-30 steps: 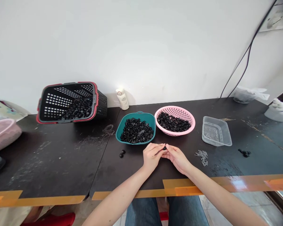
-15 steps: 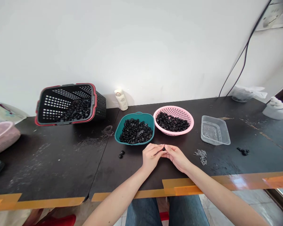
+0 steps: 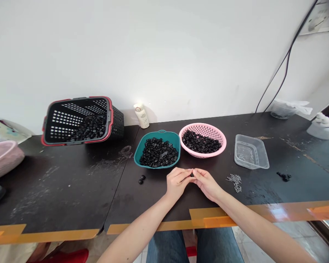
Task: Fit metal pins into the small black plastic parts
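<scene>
The left hand [image 3: 177, 180] and right hand [image 3: 207, 184] meet over the tabletop [image 3: 79, 190], both pinching a small black piece [image 3: 192, 174], mostly hidden between them. Just beyond stand a teal basin [image 3: 142, 142] of black discs [image 3: 160, 153] and, beside it, a pink basket [image 3: 203, 155] of black parts [image 3: 200, 142]. Two loose discs [image 3: 140, 181] lie to the left; thin grey pins [image 3: 235, 179] lie to the right, near a clear tray [image 3: 260, 157]. Farther left, a dark basket [image 3: 117, 122] tilts forward.
</scene>
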`<state>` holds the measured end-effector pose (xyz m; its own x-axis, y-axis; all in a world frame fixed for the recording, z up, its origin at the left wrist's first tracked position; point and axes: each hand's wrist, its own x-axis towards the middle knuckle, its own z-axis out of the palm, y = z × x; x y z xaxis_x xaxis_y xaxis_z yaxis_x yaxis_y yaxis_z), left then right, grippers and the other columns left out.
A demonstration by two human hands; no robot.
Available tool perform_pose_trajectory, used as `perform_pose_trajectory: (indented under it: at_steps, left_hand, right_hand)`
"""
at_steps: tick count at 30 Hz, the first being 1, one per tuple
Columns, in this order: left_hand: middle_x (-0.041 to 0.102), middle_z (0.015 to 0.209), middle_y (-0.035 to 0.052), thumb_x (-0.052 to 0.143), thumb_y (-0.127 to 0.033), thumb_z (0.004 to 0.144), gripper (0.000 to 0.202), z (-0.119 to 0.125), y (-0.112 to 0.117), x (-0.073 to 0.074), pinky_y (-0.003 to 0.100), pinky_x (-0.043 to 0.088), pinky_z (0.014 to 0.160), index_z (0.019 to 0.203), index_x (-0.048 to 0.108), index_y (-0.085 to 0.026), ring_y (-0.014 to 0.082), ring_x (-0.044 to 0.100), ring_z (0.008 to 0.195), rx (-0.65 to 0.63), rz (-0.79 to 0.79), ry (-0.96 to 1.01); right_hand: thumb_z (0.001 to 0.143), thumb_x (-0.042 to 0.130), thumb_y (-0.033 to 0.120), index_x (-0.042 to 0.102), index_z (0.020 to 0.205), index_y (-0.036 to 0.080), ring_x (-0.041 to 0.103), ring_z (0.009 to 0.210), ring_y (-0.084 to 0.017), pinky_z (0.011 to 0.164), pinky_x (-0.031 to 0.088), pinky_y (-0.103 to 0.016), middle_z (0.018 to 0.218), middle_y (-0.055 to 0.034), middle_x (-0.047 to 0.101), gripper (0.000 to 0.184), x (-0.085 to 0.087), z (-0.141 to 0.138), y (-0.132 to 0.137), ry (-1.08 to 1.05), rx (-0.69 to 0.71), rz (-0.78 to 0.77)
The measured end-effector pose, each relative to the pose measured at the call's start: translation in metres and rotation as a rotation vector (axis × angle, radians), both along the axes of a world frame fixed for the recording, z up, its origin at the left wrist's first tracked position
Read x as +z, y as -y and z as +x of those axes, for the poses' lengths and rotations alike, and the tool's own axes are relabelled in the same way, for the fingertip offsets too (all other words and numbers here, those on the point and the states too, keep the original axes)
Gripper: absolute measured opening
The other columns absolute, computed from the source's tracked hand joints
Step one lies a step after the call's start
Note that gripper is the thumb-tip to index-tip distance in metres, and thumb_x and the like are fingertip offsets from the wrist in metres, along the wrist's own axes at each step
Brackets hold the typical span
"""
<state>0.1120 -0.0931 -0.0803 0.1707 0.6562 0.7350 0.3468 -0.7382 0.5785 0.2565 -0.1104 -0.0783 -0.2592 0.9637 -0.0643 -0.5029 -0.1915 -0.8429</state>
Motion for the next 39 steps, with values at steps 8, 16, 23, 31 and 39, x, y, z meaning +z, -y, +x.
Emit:
perform_pose_trajectory:
  at_steps: [8,16,23,31,39]
  left_hand:
    - [0.069,0.09,0.0061,0.069,-0.03,0.078,0.031,0.001,-0.003,-0.002,0.03,0.055,0.07,0.108,0.068,-0.022,0.016,0.064,0.079,-0.126,-0.223,0.008]
    - [0.068,0.109,0.0089,0.056,-0.029,0.087,0.03,0.001,-0.004,0.0,0.037,0.05,0.09,0.114,0.065,-0.021,0.0202,0.062,0.1,-0.267,-0.507,-0.007]
    - [0.069,0.108,0.0052,0.051,-0.025,0.088,0.03,-0.001,-0.005,-0.003,0.032,0.054,0.085,0.117,0.062,-0.022,0.0181,0.066,0.094,-0.232,-0.52,-0.047]
    - [0.065,0.117,0.0042,0.045,-0.017,0.09,0.033,-0.002,0.001,-0.001,0.033,0.049,0.095,0.119,0.058,-0.023,0.017,0.061,0.107,-0.24,-0.453,-0.14]
    - [0.067,0.112,0.0033,0.043,-0.017,0.092,0.029,-0.001,0.001,-0.002,0.03,0.051,0.09,0.115,0.059,-0.023,0.0155,0.063,0.102,-0.163,-0.375,-0.186]
  right_hand:
    - [0.075,0.07,0.044,0.065,0.071,0.018,0.051,0.069,-0.013,0.072,0.04,-0.028,0.071,0.0001,0.06,0.027,-0.003,0.003,-0.004,0.088,-0.055,0.024]
    - [0.072,0.074,0.037,0.068,0.073,0.017,0.051,0.066,-0.012,0.072,0.042,-0.029,0.069,0.0,0.061,0.021,-0.008,-0.001,-0.003,0.048,-0.026,0.004]
    - [0.077,0.07,0.042,0.07,0.078,0.019,0.06,0.077,-0.015,0.087,0.045,-0.035,0.078,-0.0025,0.066,0.023,-0.011,0.0,-0.004,-0.135,-0.01,-0.178]
    - [0.071,0.077,0.031,0.07,0.079,0.018,0.06,0.075,-0.015,0.086,0.046,-0.035,0.077,-0.0021,0.065,0.017,-0.009,-0.003,0.002,-0.015,-0.028,-0.044]
    - [0.075,0.073,0.035,0.069,0.073,0.017,0.058,0.073,-0.015,0.084,0.046,-0.036,0.073,-0.0023,0.063,0.019,-0.011,-0.008,0.0,-0.025,-0.037,-0.006]
